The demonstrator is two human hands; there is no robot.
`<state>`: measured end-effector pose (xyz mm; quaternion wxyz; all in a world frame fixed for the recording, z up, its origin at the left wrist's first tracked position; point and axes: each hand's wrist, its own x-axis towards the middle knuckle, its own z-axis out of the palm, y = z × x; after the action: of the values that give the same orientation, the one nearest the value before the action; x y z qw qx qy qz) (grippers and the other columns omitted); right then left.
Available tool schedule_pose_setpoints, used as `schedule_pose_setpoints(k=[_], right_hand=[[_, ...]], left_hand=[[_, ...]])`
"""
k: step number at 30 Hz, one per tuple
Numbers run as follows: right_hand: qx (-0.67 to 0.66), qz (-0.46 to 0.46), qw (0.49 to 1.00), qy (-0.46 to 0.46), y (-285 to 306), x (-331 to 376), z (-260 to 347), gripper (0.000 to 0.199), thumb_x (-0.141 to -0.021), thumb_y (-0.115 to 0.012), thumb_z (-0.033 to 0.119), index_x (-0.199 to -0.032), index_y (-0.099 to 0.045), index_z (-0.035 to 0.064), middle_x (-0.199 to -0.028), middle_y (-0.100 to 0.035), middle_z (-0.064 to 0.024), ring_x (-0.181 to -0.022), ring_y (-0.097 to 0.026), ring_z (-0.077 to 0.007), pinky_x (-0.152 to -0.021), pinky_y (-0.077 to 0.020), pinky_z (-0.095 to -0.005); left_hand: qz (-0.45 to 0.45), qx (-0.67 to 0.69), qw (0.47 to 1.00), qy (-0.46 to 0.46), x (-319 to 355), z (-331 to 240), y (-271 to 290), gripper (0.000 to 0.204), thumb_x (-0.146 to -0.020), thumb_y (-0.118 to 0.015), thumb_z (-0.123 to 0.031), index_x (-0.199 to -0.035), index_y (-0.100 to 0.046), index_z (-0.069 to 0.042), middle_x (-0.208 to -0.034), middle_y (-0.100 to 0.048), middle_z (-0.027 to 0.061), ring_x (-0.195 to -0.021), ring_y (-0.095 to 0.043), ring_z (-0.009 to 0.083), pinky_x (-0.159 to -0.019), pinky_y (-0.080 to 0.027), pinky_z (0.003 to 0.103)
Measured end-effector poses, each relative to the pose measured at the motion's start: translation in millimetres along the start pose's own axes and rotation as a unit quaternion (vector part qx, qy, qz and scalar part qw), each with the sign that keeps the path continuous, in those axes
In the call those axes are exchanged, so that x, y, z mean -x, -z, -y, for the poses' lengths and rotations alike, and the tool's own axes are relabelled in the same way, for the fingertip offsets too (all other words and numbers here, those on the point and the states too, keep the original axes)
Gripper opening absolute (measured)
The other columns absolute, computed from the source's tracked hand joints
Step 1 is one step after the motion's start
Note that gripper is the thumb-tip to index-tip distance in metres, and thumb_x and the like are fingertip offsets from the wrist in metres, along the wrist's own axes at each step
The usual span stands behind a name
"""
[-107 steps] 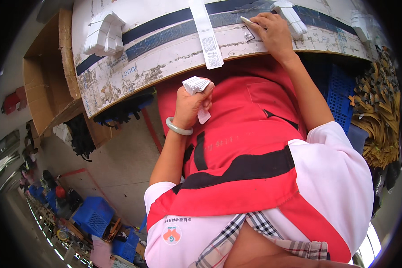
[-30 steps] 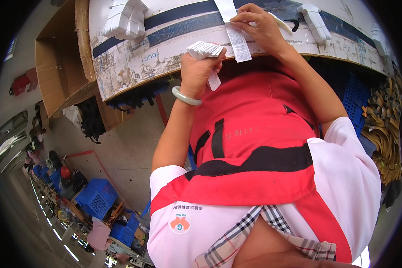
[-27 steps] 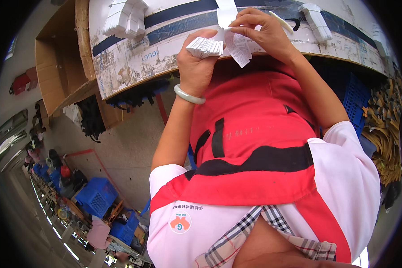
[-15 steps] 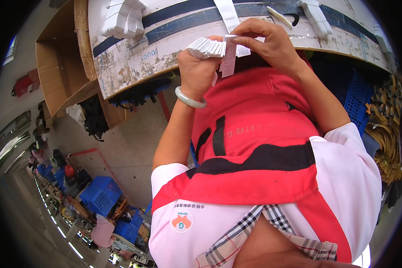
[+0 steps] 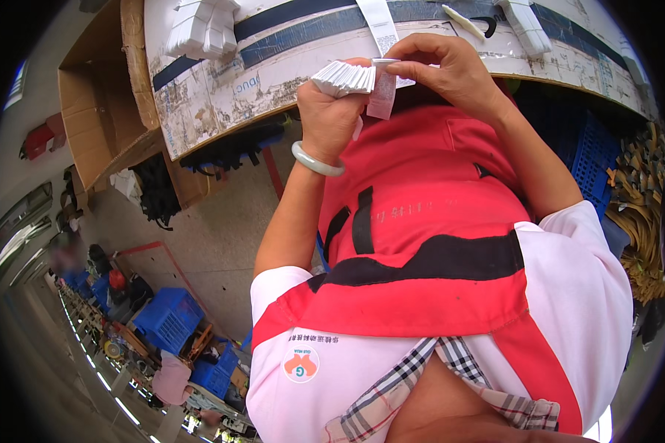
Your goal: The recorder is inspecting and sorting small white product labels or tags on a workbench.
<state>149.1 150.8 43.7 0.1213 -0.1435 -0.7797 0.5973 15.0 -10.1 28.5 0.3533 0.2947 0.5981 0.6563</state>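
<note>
My left hand (image 5: 331,112), with a pale green bangle on the wrist, grips a fanned stack of white paper tags (image 5: 343,76) just in front of the worn table edge (image 5: 229,111). My right hand (image 5: 451,70) pinches one narrow tag strip (image 5: 383,94) hanging next to the stack, its fingertips touching the stack's end. Both hands are held over my red apron, close to the table.
On the table lie a pile of white tags (image 5: 199,26), a long white strip (image 5: 378,22), another tag bundle (image 5: 526,26) and a dark hook. A cardboard box (image 5: 100,103) stands at the left; blue crates (image 5: 166,317) sit on the floor.
My left hand rose from my chest to the table edge with the stack. My right hand took a strip off the table and brought it to the stack.
</note>
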Motion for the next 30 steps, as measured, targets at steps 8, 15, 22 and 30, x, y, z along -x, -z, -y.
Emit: schedule_pose_setpoints(k=[8,15,22,30], right_hand=[[0.012,-0.002,1.0,0.019,-0.6,-1.1,-5.2,0.022,-0.092,-0.067,0.018,-0.103,-0.069,-0.0006,-0.089,-0.068,-0.0063,-0.082,-0.065,-0.0122,-0.077,-0.0546,-0.0241],[0.006,0.012,1.0,0.007,-1.0,0.4,-3.9,0.02,-0.093,-0.066,0.016,-0.104,-0.068,-0.0007,-0.091,-0.067,-0.0039,-0.084,-0.062,-0.0096,-0.08,-0.052,-0.0235],[0.019,0.025,0.999,0.008,-0.3,1.2,1.0,0.018,-0.094,-0.065,0.015,-0.103,-0.068,-0.0003,-0.091,-0.065,-0.0008,-0.085,-0.059,-0.0068,-0.078,-0.0487,-0.0221],[-0.202,0.211,0.95,-0.105,9.8,-2.8,18.0,0.009,-0.09,-0.068,0.011,-0.09,-0.068,0.0019,-0.086,-0.064,-0.0018,-0.081,-0.059,-0.0079,-0.076,-0.0476,-0.0216]], left_hand=[[0.003,0.033,0.999,-0.021,1.6,6.1,-2.0,0.017,-0.084,-0.073,-0.005,-0.1,-0.072,0.001,-0.069,-0.062,0.0011,-0.059,-0.054,0.0064,-0.052,-0.041,0.021],[-0.001,0.041,0.999,-0.017,4.4,9.8,-4.3,0.023,-0.079,-0.063,0.008,-0.1,-0.072,0.001,-0.082,-0.068,0.0015,-0.071,-0.059,0.006,-0.058,-0.047,0.021],[-0.002,0.035,0.999,-0.008,7.0,12.7,-3.0,0.022,-0.08,-0.065,0.006,-0.101,-0.071,0.001,-0.082,-0.068,0.0015,-0.071,-0.059,0.0059,-0.059,-0.047,0.021],[0.053,0.341,0.917,0.202,0.7,17.3,7.1,0.023,-0.09,-0.071,-0.016,-0.102,-0.064,0.002,-0.084,-0.066,0.0087,-0.059,-0.052,0.0095,-0.047,-0.04,0.023]])
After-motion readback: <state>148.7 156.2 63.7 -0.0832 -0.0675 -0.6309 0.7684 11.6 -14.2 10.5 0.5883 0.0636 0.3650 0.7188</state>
